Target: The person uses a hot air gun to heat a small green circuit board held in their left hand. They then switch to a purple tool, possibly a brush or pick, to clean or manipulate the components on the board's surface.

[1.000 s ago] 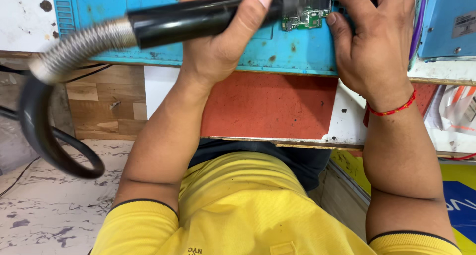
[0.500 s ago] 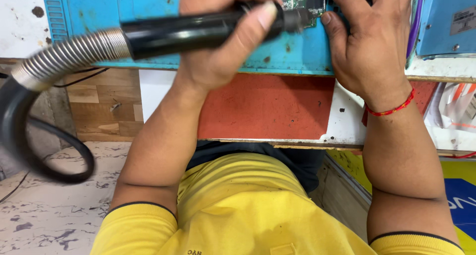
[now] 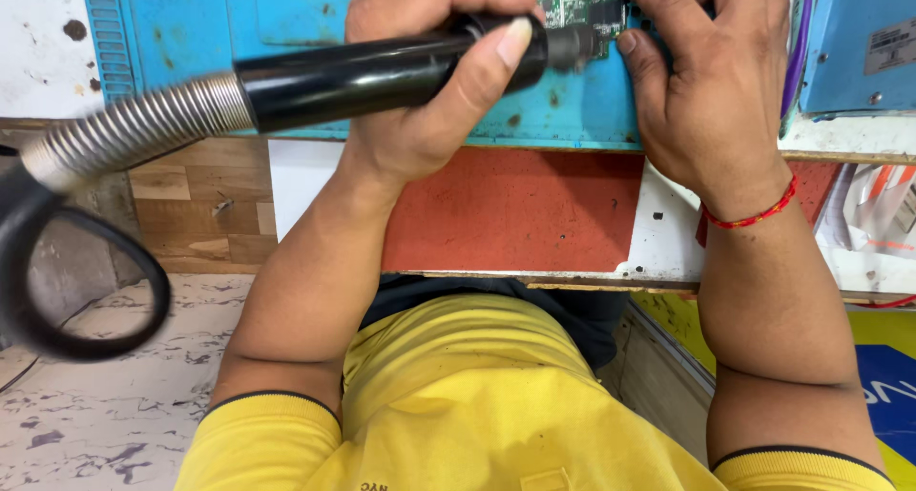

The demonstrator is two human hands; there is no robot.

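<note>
My left hand (image 3: pixel 429 90) grips a black hot-air handle (image 3: pixel 372 71) with a ribbed metal hose (image 3: pixel 134 133) running off to the left. Its nozzle tip points at a small green circuit board (image 3: pixel 582 9) lying on a blue work mat (image 3: pixel 286 33) at the top of the view. My right hand (image 3: pixel 701 90), with a red thread at the wrist, rests on the mat beside the board, fingers touching its right edge. The fingertips are cut off by the frame's top edge, so what they pinch is hidden.
A red and white bench front (image 3: pixel 515 209) lies below the mat. A black cable loop (image 3: pixel 57 291) hangs at the left over a marbled floor (image 3: pixel 105 405). A blue box (image 3: pixel 859 42) stands at the right, with papers (image 3: pixel 878 224) beneath it.
The hot-air handle has tilted and slid a little lower and left in view, its hose swinging down. The right hand stays at the board.
</note>
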